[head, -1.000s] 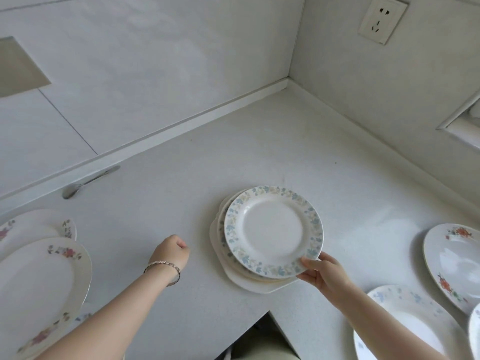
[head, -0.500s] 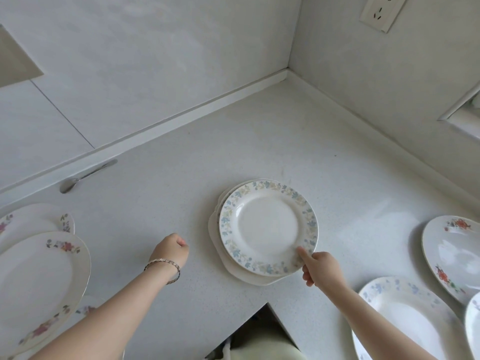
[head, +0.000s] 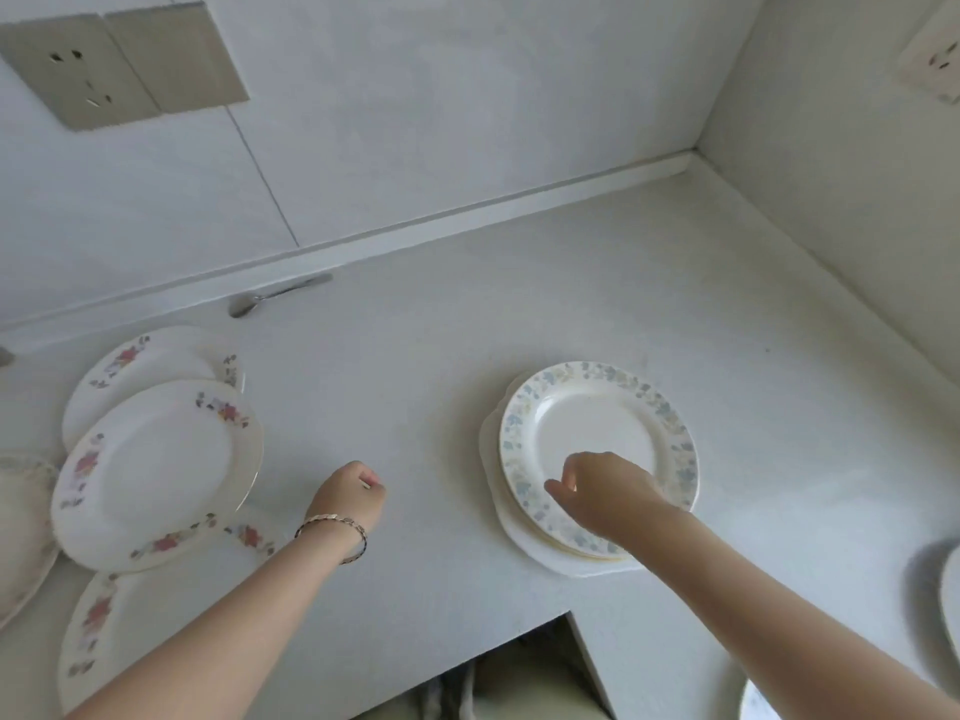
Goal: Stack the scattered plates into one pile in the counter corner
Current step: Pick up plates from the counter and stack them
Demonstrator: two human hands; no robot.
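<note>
A pile of plates sits mid-counter, topped by a blue-flowered plate (head: 597, 423) with a wider white plate (head: 524, 537) at the bottom. My right hand (head: 602, 491) hovers over the top plate's near rim, fingers loosely bent and holding nothing. My left hand (head: 348, 493), with a bracelet on the wrist, rests as a fist on the counter left of the pile. Three overlapping red-flowered plates lie at the left: the top one (head: 156, 470), one behind it (head: 140, 366) and one nearer me (head: 130, 605). The counter corner (head: 691, 163) is far right of the pile.
A metal spoon (head: 275, 296) lies by the back wall ledge. Another plate edge (head: 21, 522) shows at the far left, and further plate edges (head: 950, 600) peek in at the right and bottom right. The counter's front has a cut-out (head: 519, 667) below the pile.
My right hand let go of the blue-flowered plate's rim and lifted over the plate. The view swung left, bringing the red-flowered plates further in. My left fist stayed put.
</note>
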